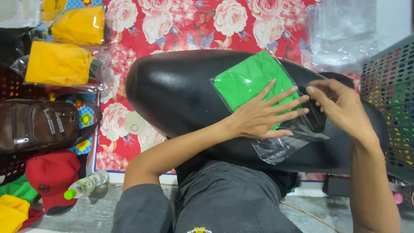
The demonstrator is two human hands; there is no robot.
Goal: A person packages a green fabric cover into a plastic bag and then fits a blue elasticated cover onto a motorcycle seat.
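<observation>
A folded green garment in a clear plastic bag lies on a glossy black cushion across my lap. My left hand presses flat on the bag, fingers spread over the green cloth. My right hand pinches the bag's open end by a dark part of the garment, fingers bent on the plastic film.
Bagged yellow garments lie at left beside a brown pouch, a red cap and a clear bottle with a green cap. A stack of empty clear bags rests top right. A perforated grey crate stands at right on the red floral mat.
</observation>
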